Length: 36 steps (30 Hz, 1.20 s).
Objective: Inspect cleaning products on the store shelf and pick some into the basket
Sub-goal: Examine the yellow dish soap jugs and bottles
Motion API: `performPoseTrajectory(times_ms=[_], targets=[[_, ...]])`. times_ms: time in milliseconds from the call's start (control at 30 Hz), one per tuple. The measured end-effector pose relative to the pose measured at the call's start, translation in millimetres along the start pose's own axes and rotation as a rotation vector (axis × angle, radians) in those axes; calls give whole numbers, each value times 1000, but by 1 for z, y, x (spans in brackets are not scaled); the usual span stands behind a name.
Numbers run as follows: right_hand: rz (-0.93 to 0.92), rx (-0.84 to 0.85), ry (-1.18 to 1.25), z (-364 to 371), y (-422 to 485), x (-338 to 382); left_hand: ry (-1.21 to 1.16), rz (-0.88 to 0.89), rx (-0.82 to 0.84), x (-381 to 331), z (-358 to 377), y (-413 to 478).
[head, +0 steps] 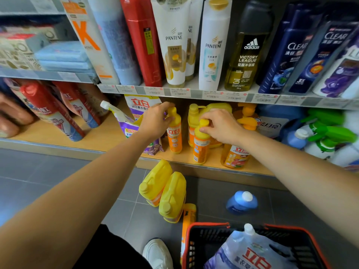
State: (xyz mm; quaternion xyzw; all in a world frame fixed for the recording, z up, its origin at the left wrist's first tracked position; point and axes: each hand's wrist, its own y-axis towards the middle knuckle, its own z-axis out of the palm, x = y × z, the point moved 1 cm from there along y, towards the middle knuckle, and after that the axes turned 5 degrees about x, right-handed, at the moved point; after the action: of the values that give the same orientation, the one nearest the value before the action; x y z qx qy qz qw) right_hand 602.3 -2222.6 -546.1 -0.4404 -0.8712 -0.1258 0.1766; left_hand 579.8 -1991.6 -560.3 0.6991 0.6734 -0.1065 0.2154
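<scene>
On the wooden bottom shelf (101, 136) stand two slim orange bottles with yellow caps. My left hand (155, 121) grips the neck of the left orange bottle (175, 136). My right hand (221, 126) pinches the yellow cap of the right orange bottle (201, 146). Both bottles stand upright on the shelf. Near the bottom right is the black basket with a red rim (206, 228), and a pale blue refill pouch (250, 251) lies in it.
Two yellow jugs (165, 189) and a blue bottle (241, 201) stand on the grey floor below the shelf. A purple refill pouch (128, 129) leans left of my left hand. Green spray bottles (328, 133) crowd the right. Shampoo bottles fill the upper shelf.
</scene>
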Motion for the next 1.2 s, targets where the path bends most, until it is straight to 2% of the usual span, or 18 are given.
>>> performPoseTrajectory(times_ms=[167,333,467,633,700,767,867,933,1067,1200], targets=[[-30,88,37,-5,7,7,9,8,17,1,0,-4],[-41,11,16,-5,9,10,-4,17,10,2,0,-8],[-20,14,94,-3,11,11,-6,39,-2,0,1,-15],[-1,15,122,-2,12,11,132,128,-114,-10,-1,-37],[-2,14,123,-1,14,13,112,157,-141,-14,0,-46],[-1,12,135,2,15,15,37,104,-73,-17,5,-52],[-15,-5,176,8,15,22,-105,-109,157,-14,24,-58],[-42,-25,187,14,16,30,-181,-193,248,-11,38,-62],[-41,-62,235,25,19,43,-304,-299,242,-5,60,-64],[-24,-3,350,28,17,44,-368,-369,166,1,72,-64]])
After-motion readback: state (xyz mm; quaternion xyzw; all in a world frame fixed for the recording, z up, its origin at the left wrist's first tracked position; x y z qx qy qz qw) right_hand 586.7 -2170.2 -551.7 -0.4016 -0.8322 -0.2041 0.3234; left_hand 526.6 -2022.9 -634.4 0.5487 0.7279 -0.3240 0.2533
